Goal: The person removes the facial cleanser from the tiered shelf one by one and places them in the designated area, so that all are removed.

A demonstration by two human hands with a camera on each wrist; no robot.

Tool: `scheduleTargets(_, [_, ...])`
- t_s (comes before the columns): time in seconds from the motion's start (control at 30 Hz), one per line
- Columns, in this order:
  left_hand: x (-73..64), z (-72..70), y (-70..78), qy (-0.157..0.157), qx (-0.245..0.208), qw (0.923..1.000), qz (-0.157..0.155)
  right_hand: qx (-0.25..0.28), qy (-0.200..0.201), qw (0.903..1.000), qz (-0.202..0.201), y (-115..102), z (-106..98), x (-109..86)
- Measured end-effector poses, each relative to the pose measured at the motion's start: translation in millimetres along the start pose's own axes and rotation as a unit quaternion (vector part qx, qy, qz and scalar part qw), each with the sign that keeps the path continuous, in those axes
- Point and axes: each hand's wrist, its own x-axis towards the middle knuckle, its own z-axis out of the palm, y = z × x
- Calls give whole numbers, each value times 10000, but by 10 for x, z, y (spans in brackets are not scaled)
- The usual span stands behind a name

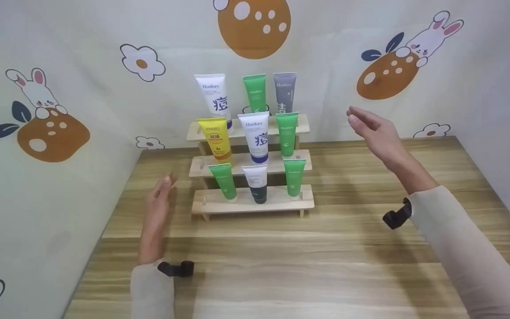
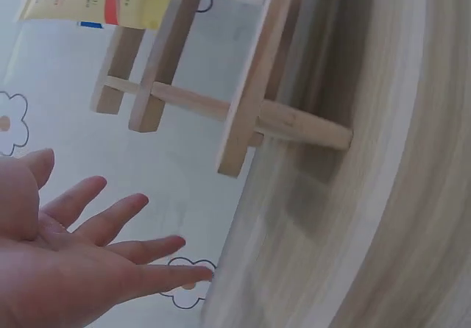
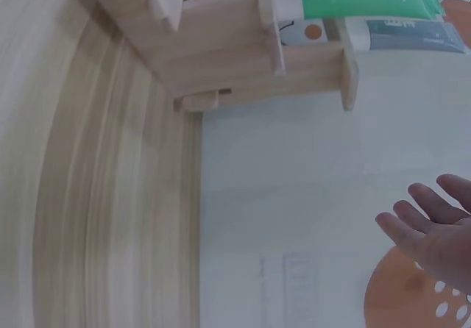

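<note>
A three-step wooden rack holds several upright squeeze tubes. On its top step stand a white tube, a green tube and a grey tube. The middle step bears a yellow tube, a white tube and a green tube. Two green tubes flank a white-and-dark tube on the lowest step. My left hand, fingers spread in the left wrist view, is left of the rack, holding nothing. To the rack's right, my right hand is raised and holds nothing, fingers extended.
The rack stands on a wood-grain table. Behind it and at both sides hangs a pale cloth printed with rabbits, orange fruit and flowers. Black wrist mounts sit at both sleeve cuffs.
</note>
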Motion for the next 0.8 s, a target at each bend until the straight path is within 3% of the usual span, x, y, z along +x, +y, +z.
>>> scheduleTargets(0.1, [-32, 11, 1, -51, -708, 9972, -215, 119, -9, 9999, -78, -72, 55, 41])
scheduleTargets(0.23, [-61, 22, 0, 58, -1124, 9933, -273, 648, -2, 9979, -11, -169, 109, 121])
scheduleTargets(0.5, [-81, 72, -131, 418, -1398, 9887, -356, 1830, 47, 9829, 214, -350, 172, 269])
scheduleTargets(0.67, [-100, 71, -249, 592, -1512, 9859, -391, 1866, 71, 9823, 153, -429, 271, 357])
scheduleTargets(0.8, [-108, 102, -309, 515, -1299, 9882, -621, 1653, 136, 9861, 99, -493, 332, 412])
